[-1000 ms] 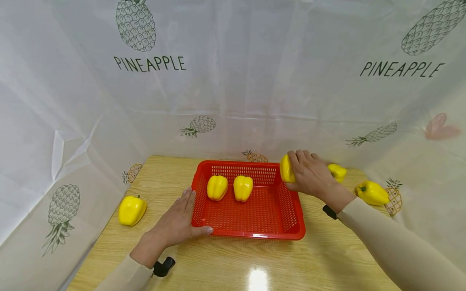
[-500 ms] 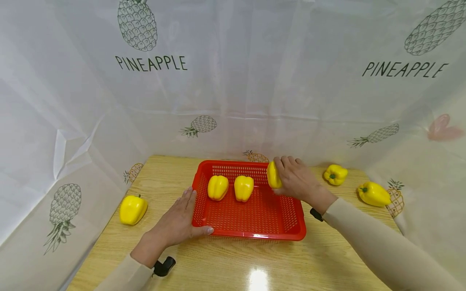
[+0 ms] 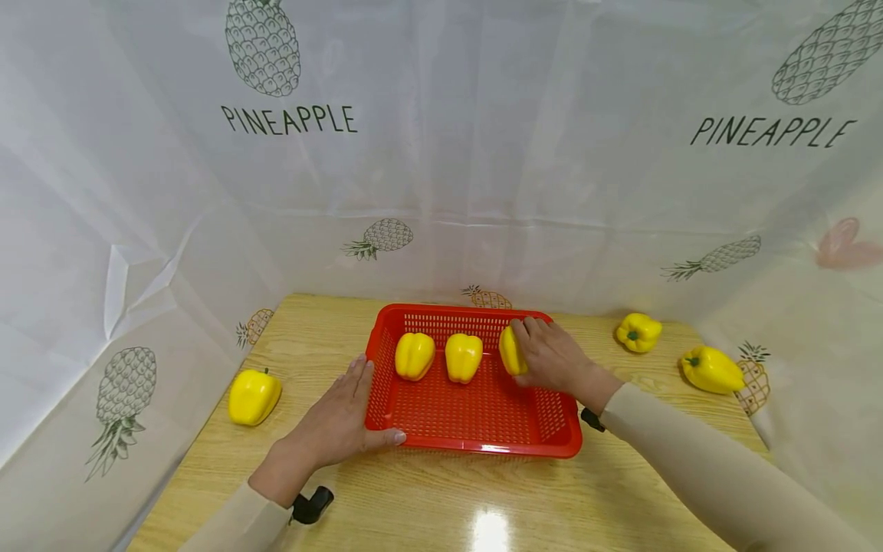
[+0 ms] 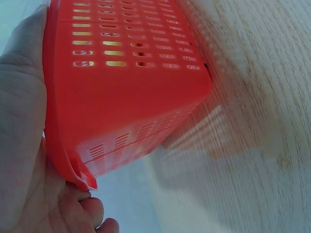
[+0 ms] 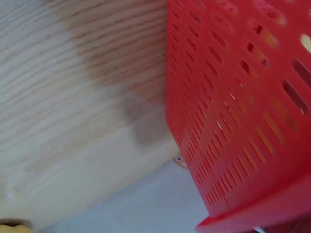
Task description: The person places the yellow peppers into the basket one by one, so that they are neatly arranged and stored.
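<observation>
My right hand (image 3: 554,359) grips a yellow bell pepper (image 3: 510,351) inside the red perforated basket (image 3: 476,445), near its right wall; the palm side is hidden. Left of that pepper, two more yellow bell peppers, one in the middle (image 3: 464,357) and one farther left (image 3: 415,356), rest in the basket's back half. My left hand (image 3: 329,426) lies against the basket's left rim, fingers extended along it and thumb over the front rim. In the left wrist view the left hand (image 4: 24,121) touches the rim at a basket corner. The right wrist view shows only the basket's outside (image 5: 228,111).
On the wooden table (image 3: 414,506), a yellow bell pepper (image 3: 254,396) stands at the left. Two others are at the right, one toward the back (image 3: 638,333) and one closer to the edge (image 3: 713,369). A pineapple-print sheet (image 3: 469,153) hangs behind and at both sides.
My right hand has carried its bell pepper leftward over the basket's right rim and down inside, next to the other two. The left hand has stayed on the rim.
</observation>
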Action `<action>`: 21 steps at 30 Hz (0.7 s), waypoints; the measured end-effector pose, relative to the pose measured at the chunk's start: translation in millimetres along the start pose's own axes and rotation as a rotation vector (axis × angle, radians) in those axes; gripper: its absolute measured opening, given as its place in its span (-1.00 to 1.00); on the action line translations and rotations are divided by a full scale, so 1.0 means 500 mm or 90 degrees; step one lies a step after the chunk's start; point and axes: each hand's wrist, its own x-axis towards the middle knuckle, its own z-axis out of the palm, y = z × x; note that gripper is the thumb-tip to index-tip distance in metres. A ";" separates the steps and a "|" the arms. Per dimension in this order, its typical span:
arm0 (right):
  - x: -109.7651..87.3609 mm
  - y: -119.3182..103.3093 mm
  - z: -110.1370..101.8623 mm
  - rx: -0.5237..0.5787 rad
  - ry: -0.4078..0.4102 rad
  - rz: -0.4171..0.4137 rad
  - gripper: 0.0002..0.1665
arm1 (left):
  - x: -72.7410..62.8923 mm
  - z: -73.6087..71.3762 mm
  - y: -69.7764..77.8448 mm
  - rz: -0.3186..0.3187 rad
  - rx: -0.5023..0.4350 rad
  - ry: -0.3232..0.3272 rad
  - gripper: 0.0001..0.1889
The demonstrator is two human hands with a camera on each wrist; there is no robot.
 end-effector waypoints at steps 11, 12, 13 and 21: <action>0.013 -0.011 0.025 -0.032 -0.050 -0.011 0.23 | 0.003 0.001 -0.004 -0.004 -0.005 -0.011 0.44; 0.014 -0.012 0.027 -0.040 -0.054 -0.016 0.24 | 0.003 0.001 -0.004 -0.005 -0.006 -0.011 0.44; 0.015 -0.012 0.029 -0.047 -0.059 -0.019 0.24 | 0.004 0.002 -0.005 -0.005 -0.005 -0.012 0.44; 0.023 -0.021 0.041 -0.086 -0.115 -0.040 0.21 | 0.005 0.005 -0.006 -0.001 -0.007 -0.007 0.44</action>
